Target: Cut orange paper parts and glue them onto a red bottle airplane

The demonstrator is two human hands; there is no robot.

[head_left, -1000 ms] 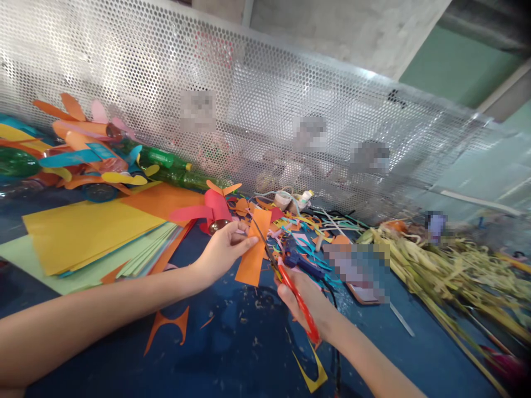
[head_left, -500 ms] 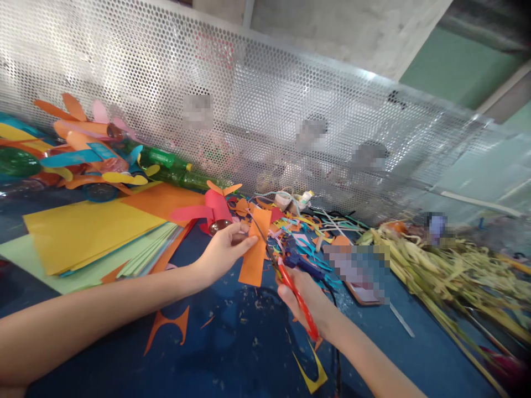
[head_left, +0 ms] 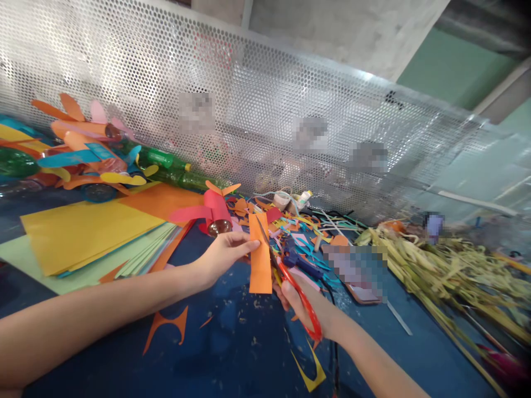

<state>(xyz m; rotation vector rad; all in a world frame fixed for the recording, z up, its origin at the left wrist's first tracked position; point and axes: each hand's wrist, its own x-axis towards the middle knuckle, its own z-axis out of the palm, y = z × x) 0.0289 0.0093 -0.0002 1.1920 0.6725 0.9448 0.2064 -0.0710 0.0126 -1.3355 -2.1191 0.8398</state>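
Observation:
My left hand (head_left: 226, 251) pinches the left edge of an orange paper strip (head_left: 260, 271) between thumb and fingers, holding it above the blue table. In my right hand (head_left: 301, 301) is a pair of red-handled scissors (head_left: 296, 284), its dark blades lying across the upper right part of the strip. One blade passes in front of the paper; whether the other is behind it I cannot tell. Just beyond my left hand sits a red paper plane (head_left: 215, 207) with orange propeller blades. A dark blue glue gun (head_left: 302, 262) lies beyond my right hand.
Stacked coloured paper (head_left: 91, 229) lies at left, with paper-and-bottle planes (head_left: 95, 155) behind. Colourful scraps (head_left: 298, 226) spread in the middle. A phone (head_left: 357, 276) and dried plant strips (head_left: 440, 276) are at right. A perforated metal screen (head_left: 257, 110) stands behind, people beyond it.
The orange strip has turned more upright and its lower end has swung right. The scissors' handles have spread apart a little, with my right hand's fingers shifting. My left hand keeps its pinch.

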